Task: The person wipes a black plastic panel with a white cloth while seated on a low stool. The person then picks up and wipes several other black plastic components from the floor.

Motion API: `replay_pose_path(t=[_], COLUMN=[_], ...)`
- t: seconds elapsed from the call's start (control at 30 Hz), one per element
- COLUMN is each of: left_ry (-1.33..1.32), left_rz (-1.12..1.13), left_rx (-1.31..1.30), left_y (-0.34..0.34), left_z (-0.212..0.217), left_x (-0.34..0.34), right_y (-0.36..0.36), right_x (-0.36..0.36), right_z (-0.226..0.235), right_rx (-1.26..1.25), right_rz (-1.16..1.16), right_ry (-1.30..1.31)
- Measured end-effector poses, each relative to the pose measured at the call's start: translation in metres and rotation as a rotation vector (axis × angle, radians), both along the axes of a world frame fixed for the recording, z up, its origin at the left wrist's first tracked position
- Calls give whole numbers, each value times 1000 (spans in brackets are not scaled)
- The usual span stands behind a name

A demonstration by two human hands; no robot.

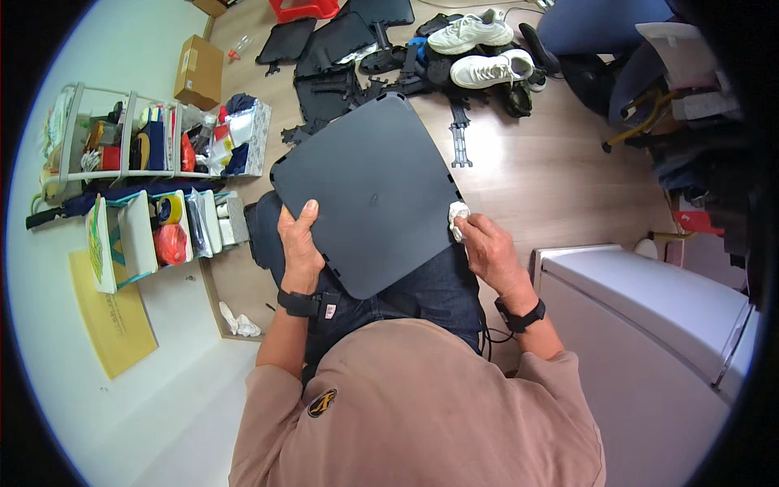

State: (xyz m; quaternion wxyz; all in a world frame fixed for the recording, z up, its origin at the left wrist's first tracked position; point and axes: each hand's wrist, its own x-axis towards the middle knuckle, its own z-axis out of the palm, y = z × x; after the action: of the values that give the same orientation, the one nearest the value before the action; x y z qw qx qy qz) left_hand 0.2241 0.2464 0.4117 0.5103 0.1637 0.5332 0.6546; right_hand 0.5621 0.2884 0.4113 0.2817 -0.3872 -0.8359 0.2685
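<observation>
A square dark grey plastic panel (377, 191) with rounded corners and small notches along its edges rests tilted over my lap. My left hand (300, 243) grips its left edge, with the thumb on the upper face and the fingers hidden underneath. At the right edge my right hand (489, 250) pinches a crumpled white tissue (458, 221), which touches the panel's rim. Beyond the panel, more black plastic panels (334, 45) and a black slotted connecting strip (460, 138) lie on the floor.
White sneakers (491, 69) sit on a shoe pile at the far side. Storage racks (122, 154) and a cardboard box (199, 71) stand at left. A white cabinet (641, 280) is close on my right. A red stool (307, 8) shows at the top.
</observation>
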Motion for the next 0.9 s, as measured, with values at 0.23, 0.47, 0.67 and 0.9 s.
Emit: replay_pose_path(t=[0.23,0.47,0.67,0.9], left_ry=[-19,-23,-11,-9], left_rz=[43,79,83,93], left_rx=[33,41,74,105], left_y=[6,2,-2,-5], left_z=[-1,-4,-7,-8], left_x=[4,9,10,14], right_y=[-15,-33,-58,-58], right_x=[-36,-69,-105,-118], right_z=[7,14,15,17], right_rx=[35,69,64,85], right_rz=[35,204,483,598], right_ry=[-3,-13,-63,-86])
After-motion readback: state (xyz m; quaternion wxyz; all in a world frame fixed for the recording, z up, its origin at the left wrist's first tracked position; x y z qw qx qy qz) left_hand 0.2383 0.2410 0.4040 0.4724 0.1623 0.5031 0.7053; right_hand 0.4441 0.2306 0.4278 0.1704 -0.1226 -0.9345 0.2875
